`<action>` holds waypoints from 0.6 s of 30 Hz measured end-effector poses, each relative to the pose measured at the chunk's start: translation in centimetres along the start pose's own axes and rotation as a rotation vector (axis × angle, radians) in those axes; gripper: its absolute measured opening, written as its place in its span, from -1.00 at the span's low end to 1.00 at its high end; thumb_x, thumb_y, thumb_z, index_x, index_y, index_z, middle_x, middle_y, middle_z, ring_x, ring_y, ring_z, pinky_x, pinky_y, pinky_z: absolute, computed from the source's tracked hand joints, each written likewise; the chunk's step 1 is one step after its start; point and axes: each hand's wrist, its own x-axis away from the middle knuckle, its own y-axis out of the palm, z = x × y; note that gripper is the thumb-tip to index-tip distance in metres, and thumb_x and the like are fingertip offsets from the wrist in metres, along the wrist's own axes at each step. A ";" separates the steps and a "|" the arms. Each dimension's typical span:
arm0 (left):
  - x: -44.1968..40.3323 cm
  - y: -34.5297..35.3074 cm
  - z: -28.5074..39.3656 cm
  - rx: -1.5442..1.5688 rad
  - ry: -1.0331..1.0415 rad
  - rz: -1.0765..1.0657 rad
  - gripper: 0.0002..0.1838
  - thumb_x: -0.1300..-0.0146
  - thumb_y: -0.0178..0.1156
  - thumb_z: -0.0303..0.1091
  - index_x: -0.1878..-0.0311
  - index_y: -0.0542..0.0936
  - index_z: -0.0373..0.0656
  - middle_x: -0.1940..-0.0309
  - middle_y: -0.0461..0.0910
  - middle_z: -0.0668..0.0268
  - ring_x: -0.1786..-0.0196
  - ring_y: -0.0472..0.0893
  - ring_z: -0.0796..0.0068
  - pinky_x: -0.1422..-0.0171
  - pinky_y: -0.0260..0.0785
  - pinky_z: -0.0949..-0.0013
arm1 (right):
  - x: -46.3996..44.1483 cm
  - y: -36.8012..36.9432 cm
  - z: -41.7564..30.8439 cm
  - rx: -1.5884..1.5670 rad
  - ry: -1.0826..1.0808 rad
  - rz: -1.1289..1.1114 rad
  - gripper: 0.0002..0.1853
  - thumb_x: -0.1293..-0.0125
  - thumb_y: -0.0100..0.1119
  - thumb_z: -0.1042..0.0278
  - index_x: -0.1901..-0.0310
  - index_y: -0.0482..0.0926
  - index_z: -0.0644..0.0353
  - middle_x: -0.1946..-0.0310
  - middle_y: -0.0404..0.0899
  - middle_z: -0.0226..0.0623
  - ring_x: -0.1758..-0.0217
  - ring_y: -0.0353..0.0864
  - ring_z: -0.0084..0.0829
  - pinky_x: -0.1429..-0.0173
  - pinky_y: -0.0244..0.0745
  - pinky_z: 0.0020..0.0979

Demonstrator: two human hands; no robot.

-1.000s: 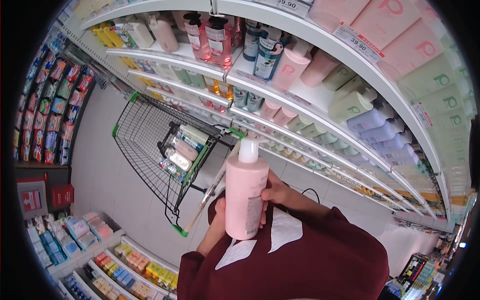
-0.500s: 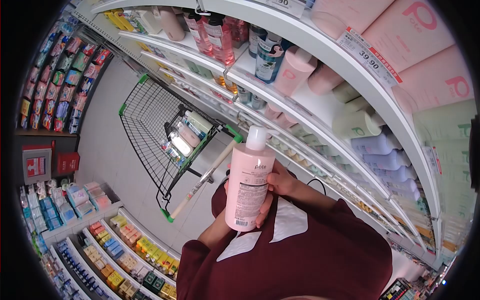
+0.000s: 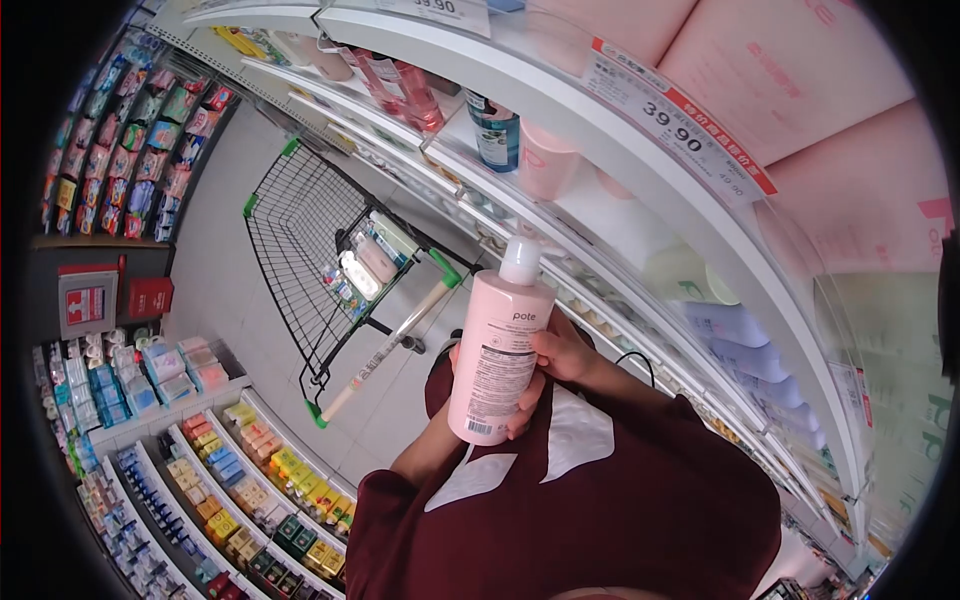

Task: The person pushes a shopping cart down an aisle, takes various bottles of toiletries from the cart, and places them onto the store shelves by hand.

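A pink pump bottle [image 3: 497, 365] with a white pump top and a printed back label is held upright, slightly tilted, in front of my chest. Most of my left hand [image 3: 527, 404] is behind the bottle; its fingers curl round the lower right side. My right hand [image 3: 562, 350] grips the same bottle from the right, its thumb on the edge of the label. The label, with a barcode near the base, faces me.
Ahead stands a black wire shopping cart [image 3: 320, 235] with green corners and several packaged items inside. Shelves of bottles run along the right, with a price tag [image 3: 680, 130] on the near edge. Boxed goods [image 3: 290, 480] fill low shelves at left.
The view has shifted, bringing the right-hand shelf and its price tag closer. Both hands keep hold of the bottle, which has turned slightly. The cart appears a little farther left.
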 end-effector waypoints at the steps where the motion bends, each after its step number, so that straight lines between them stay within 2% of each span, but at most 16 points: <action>1: -0.3 0.0 -0.1 -0.004 0.010 0.008 0.18 -0.14 0.17 0.55 -0.48 0.11 -0.32 0.05 0.48 -0.19 0.23 0.67 -0.16 0.20 0.62 -0.11 | 0.1 -0.4 -0.2 0.001 0.004 -0.004 -0.13 -0.25 0.45 -0.10 -0.39 0.28 0.28 0.15 0.58 -0.45 0.53 0.29 -0.83 0.51 0.17 -0.74; 3: -1.0 -0.4 0.0 -0.008 0.002 -0.010 0.19 -0.13 0.17 0.55 -0.48 0.12 -0.31 0.05 0.48 -0.19 0.23 0.67 -0.17 0.19 0.61 -0.11 | 0.2 -1.2 -0.5 0.065 0.055 -0.048 -0.09 -0.26 0.39 -0.12 -0.43 0.19 0.27 0.10 0.56 -0.42 0.38 0.39 -0.80 0.44 0.25 -0.70; 10: -1.7 -1.0 -0.5 -0.039 -0.017 -0.008 0.21 -0.10 0.18 0.57 -0.47 0.13 -0.32 0.03 0.49 -0.21 0.23 0.67 -0.20 0.19 0.61 -0.12 | 0.7 -1.7 -1.7 0.100 0.052 -0.085 -0.07 -0.22 0.42 -0.12 -0.43 0.19 0.28 0.10 0.56 -0.42 0.38 0.40 -0.79 0.43 0.28 -0.69; 12: -1.7 -0.9 -0.5 -0.045 -0.028 0.005 0.20 -0.10 0.18 0.58 -0.46 0.14 -0.32 0.02 0.49 -0.22 0.23 0.68 -0.21 0.18 0.61 -0.12 | 0.9 -1.2 -1.9 0.056 0.001 -0.032 -0.12 -0.16 0.50 -0.13 -0.33 0.34 0.28 0.22 0.58 -0.44 0.53 0.32 -0.80 0.52 0.18 -0.70; 16: -1.7 -1.1 -0.5 -0.048 -0.033 0.011 0.19 -0.11 0.19 0.57 -0.43 0.14 -0.33 0.03 0.49 -0.24 0.21 0.69 -0.23 0.17 0.62 -0.12 | 1.0 -0.9 -2.2 0.038 0.002 -0.033 -0.13 -0.15 0.51 -0.13 -0.32 0.35 0.28 0.23 0.58 -0.45 0.54 0.30 -0.81 0.53 0.15 -0.70; 18: -1.8 -1.4 -0.8 -0.039 -0.030 0.004 0.18 -0.12 0.21 0.55 -0.44 0.14 -0.33 0.02 0.49 -0.25 0.20 0.69 -0.23 0.16 0.62 -0.13 | 1.1 -0.9 -2.4 0.014 0.021 -0.059 -0.12 -0.14 0.51 -0.13 -0.33 0.35 0.28 0.15 0.61 -0.40 0.43 0.45 -0.75 0.45 0.28 -0.68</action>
